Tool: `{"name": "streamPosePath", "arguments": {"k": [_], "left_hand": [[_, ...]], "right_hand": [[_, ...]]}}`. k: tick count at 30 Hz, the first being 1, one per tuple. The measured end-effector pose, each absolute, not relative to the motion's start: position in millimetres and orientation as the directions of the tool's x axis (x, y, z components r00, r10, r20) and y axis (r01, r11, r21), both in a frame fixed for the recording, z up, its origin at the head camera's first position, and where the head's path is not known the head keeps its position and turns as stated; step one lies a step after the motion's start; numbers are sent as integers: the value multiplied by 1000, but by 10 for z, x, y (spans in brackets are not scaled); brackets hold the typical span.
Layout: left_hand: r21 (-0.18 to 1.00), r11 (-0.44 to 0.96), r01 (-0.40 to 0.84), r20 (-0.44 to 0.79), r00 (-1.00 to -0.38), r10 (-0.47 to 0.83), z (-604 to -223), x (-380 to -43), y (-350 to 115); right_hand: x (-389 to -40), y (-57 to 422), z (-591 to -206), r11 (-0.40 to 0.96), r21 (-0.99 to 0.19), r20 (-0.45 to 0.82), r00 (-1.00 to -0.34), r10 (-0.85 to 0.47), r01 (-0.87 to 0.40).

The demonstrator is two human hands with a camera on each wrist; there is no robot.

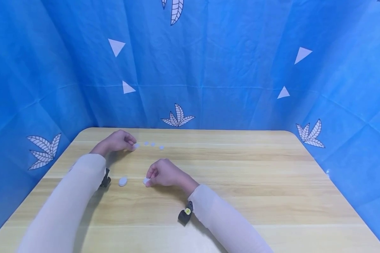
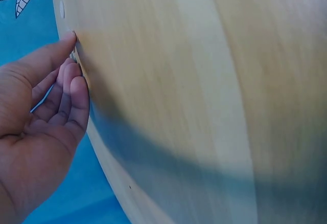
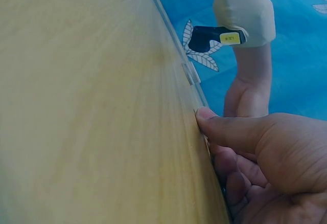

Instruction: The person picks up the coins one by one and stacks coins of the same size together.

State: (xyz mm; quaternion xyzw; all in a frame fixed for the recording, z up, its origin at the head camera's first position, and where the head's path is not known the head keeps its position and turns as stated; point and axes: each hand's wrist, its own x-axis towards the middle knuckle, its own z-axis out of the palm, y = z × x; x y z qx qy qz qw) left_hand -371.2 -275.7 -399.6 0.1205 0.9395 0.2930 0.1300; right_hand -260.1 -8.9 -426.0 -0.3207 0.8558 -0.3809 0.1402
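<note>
At the table's back left my left hand (image 1: 119, 141) pinches a small white disc (image 1: 137, 145) at its edge, down at the tabletop. In the left wrist view that disc is mostly hidden by the thumb and fingers (image 2: 48, 58). Nearer the front, my right hand (image 1: 167, 172) holds another white disc (image 1: 146, 180) between thumb and fingers, low over the wood. A thicker-looking white disc (image 1: 122, 181) lies to the left of the right hand. In the right wrist view a white disc (image 3: 194, 73) shows edge-on past the thumb.
Several small white discs lie in a loose row right of my left hand, among them a middle one (image 1: 152, 144) and a right-hand one (image 1: 161, 147). The wooden table (image 1: 240, 175) meets a blue patterned curtain (image 1: 228, 70) at its back and sides.
</note>
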Motion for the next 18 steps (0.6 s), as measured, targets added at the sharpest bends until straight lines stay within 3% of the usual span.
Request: {"name": "streamPosePath", "arguments": {"k": [8, 18], "left_hand": [[565, 813, 140, -184, -939, 289, -3981, -3706, -2709], [565, 823, 64, -285, -921, 267, -3940, -3700, -2673]], "right_hand": [[-2595, -91, -4248, 505, -741, 1, -753, -658, -442], [-2585, -80, -4233, 515, -736, -8, -755, -656, -440]]}}
